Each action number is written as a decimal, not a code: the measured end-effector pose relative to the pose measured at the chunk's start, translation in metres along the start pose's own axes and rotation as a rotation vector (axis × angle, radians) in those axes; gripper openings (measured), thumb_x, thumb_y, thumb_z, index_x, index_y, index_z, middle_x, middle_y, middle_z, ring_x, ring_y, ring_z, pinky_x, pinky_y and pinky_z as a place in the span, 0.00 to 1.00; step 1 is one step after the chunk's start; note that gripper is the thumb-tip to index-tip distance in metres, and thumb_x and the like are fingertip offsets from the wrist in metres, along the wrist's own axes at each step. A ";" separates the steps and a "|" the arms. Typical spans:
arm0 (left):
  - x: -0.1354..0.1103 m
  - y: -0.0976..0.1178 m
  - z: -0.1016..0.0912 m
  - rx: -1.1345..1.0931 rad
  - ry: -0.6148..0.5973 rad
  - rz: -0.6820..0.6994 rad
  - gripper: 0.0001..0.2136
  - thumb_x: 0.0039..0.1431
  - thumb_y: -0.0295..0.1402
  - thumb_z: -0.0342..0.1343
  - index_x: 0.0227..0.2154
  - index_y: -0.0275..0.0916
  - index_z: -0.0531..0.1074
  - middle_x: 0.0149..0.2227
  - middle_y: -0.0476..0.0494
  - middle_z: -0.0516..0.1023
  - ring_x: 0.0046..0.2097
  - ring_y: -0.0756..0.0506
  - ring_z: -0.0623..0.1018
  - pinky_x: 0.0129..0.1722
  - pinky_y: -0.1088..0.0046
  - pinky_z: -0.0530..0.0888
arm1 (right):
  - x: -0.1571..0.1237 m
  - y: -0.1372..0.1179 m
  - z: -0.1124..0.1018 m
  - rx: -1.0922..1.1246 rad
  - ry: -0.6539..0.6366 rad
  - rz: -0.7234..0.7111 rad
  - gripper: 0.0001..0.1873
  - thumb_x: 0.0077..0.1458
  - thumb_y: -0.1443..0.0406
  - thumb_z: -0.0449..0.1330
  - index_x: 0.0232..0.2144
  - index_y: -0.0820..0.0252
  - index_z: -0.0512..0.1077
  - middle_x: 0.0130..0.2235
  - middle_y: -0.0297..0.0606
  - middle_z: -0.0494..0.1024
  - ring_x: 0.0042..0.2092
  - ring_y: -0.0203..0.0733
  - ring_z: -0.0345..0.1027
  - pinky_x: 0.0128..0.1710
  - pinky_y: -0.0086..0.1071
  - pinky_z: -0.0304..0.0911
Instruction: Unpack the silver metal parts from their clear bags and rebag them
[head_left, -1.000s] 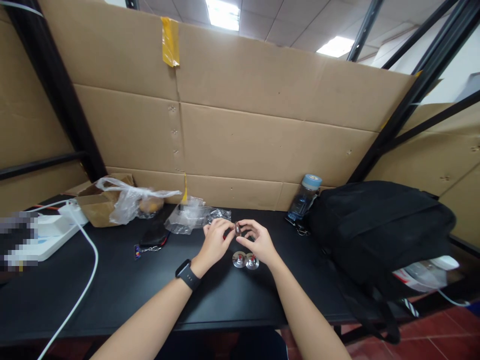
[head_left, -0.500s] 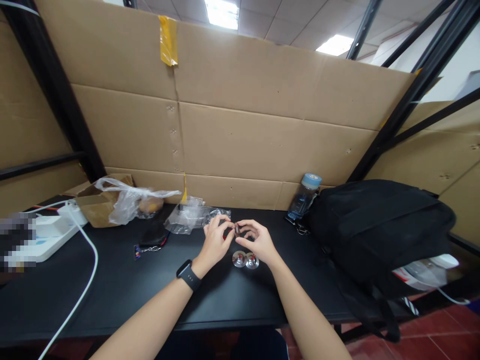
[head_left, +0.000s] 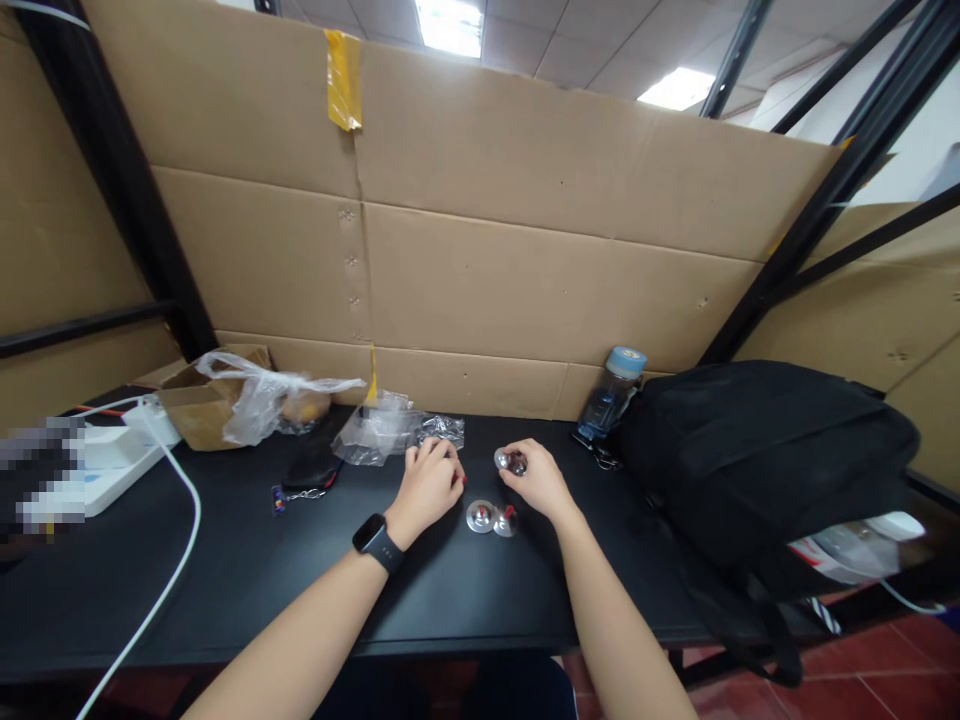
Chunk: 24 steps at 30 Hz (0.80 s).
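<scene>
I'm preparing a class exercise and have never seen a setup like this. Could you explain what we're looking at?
There is no machine here: a person works with bare hands. A camera worn on their head looks forward and down. On the black table, two shiny discs with red centres lie close together. The right hand grips a small shiny piece; whether it is lifted is unclear. By the left hand something red shows, too small to identify. Farther back are crumpled clear plastic and a blue-capped bottle; a black backpack sits to the right.
</scene>
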<state>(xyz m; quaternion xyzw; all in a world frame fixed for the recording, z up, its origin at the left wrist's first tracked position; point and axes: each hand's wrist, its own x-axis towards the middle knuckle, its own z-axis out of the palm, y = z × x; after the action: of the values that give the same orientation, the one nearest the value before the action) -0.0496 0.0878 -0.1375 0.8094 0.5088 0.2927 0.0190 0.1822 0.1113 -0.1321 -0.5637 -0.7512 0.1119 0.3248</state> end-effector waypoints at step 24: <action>0.002 0.002 -0.008 -0.222 -0.313 0.313 0.12 0.56 0.44 0.64 0.42 0.49 0.78 0.44 0.46 0.77 0.52 0.40 0.68 0.50 0.63 0.60 | -0.001 0.008 -0.019 -0.064 -0.246 -0.159 0.11 0.61 0.69 0.54 0.40 0.56 0.77 0.41 0.38 0.79 0.44 0.44 0.70 0.50 0.37 0.61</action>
<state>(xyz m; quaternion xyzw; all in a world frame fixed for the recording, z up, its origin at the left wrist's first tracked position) -0.0511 0.0859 -0.1294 0.9067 0.3329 0.2171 0.1408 0.2002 0.1088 -0.1219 -0.4942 -0.8309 0.1303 0.2199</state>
